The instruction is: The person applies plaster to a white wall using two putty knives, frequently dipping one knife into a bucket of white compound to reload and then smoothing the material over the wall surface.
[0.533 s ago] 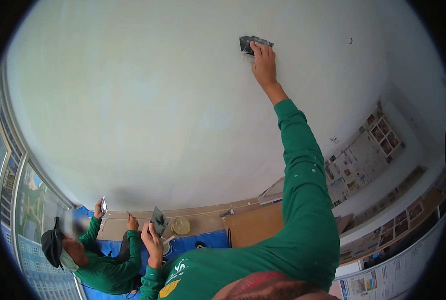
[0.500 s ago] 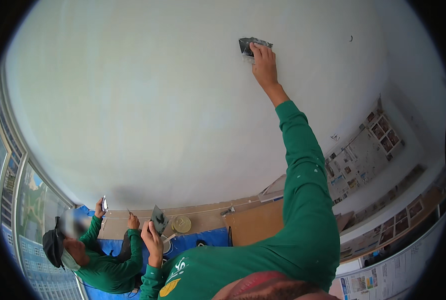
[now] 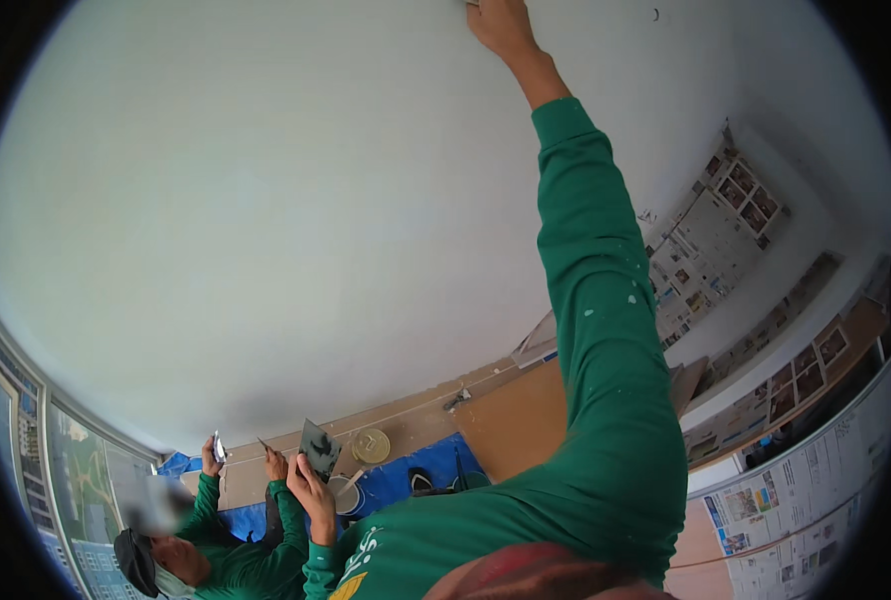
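Observation:
My right hand [image 3: 502, 27] is raised high against the white wall [image 3: 296, 200], at the top edge of the picture. Its fingers are closed on a flat grey tool, of which only a sliver shows at the rim. The green sleeve [image 3: 606, 330] of that arm runs down to the lower edge. Low at the left, my left hand [image 3: 306, 482] holds a flat grey plate [image 3: 320, 447] smeared with dark paste, tilted upward. Just left of it another person [image 3: 216, 545] in green crouches, holding a small blade [image 3: 218, 447] in one raised hand.
A blue sheet [image 3: 406, 480] covers the floor by the wall, with a round lid [image 3: 371, 446] and a small bucket [image 3: 346, 492] on it. A brown board [image 3: 516, 420] lies beside it. Newspaper [image 3: 711, 235] covers surfaces at the right. Windows [image 3: 76, 480] run along the left.
My right hand has slid up the wall to the top edge, and the grey tool has nearly left the picture. My left hand and the other person stay about where they were.

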Demonstrator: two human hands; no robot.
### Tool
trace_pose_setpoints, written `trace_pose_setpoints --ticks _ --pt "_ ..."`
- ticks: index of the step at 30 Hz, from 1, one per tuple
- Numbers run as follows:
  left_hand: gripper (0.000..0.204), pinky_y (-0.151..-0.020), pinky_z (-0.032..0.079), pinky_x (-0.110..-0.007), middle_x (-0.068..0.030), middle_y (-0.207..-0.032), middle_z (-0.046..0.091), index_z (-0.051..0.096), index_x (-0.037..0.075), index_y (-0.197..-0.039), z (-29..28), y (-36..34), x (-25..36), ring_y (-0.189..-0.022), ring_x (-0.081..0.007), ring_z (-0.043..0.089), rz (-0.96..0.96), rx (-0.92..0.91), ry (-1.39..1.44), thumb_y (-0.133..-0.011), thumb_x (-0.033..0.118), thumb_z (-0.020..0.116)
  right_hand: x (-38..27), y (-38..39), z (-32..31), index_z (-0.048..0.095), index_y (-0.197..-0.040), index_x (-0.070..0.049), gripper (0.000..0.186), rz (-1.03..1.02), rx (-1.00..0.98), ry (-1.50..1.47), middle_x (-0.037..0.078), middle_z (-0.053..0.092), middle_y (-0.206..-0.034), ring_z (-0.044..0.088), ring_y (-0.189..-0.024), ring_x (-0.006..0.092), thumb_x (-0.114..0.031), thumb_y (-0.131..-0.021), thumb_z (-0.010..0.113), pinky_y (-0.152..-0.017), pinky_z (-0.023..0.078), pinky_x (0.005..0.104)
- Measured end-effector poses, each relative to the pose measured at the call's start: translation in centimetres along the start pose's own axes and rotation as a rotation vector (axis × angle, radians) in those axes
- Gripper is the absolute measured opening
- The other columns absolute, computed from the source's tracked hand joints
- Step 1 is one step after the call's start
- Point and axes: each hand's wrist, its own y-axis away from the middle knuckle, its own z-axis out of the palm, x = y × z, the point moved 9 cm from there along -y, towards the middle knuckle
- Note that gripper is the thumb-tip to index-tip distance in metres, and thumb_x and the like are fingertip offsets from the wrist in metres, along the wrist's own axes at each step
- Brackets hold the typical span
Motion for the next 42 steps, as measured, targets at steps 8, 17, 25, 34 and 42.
trace_pose_setpoints --ticks 8,17,25,34,42 --pt "0.041 -0.056 0.024 -0.03 0.001 -0.068 0.03 0.04 0.001 -0.077 1.0 -0.3 -2.0 -0.065 -0.0089 0.027 -0.098 -0.063 0.027 -0.11 0.024 0.046 -2.2 14.7 5.0 0.064 -0.134 -0.009 0.06 0.13 -0.013 0.024 0.008 0.061 -0.125 0.056 -0.114 0.0316 0.006 -0.076 0.062 -0.096 0.046 0.0425" --pt "0.041 -0.102 0.034 -0.043 -0.0293 -0.102 0.053 0.044 -0.007 -0.081 -0.6 -2.0 -9.2 -0.112 -0.0416 0.049 -0.225 -0.144 -0.061 -0.109 0.023 0.046 -9.3 29.0 10.9 0.061 -0.134 -0.004 0.064 0.298 -0.102 -0.047 0.009 0.058 -0.124 0.053 -0.114 0.0311 0.008 -0.071 0.062 -0.098 0.042 0.0466" --pt "0.041 -0.118 0.027 -0.045 -0.0348 -0.146 0.047 0.059 -0.014 -0.113 -0.7 -0.3 -12.6 -0.142 -0.0462 0.039 -0.305 -0.129 -0.086 -0.108 0.025 0.046 -15.3 40.5 15.5 0.057 -0.139 -0.003 0.068 0.427 -0.164 -0.124 0.009 0.056 -0.124 0.052 -0.118 0.0325 0.008 -0.072 0.063 -0.101 0.041 0.0475" --pt "0.051 -0.107 0.038 -0.038 -0.0221 -0.124 0.061 0.061 -0.013 -0.113 2.1 -0.7 -12.7 -0.122 -0.0298 0.053 -0.517 0.02 0.273 -0.108 0.036 0.049 -21.3 50.2 18.8 0.056 -0.137 -0.003 0.063 0.625 -0.206 -0.293 0.012 0.055 -0.126 0.051 -0.12 0.0348 0.009 -0.076 0.065 -0.103 0.04 0.0482" --pt "0.049 -0.1 0.053 -0.037 -0.0097 -0.129 0.064 0.054 0.003 -0.133 15.2 -7.0 -4.8 -0.117 -0.0225 0.064 -0.764 -0.192 0.943 -0.109 0.044 0.043 -19.2 48.2 12.8 0.058 -0.123 0.001 0.032 1.084 0.037 -0.991 0.009 0.059 -0.114 0.058 -0.105 0.017 0.003 -0.091 0.053 -0.093 0.046 0.0298"
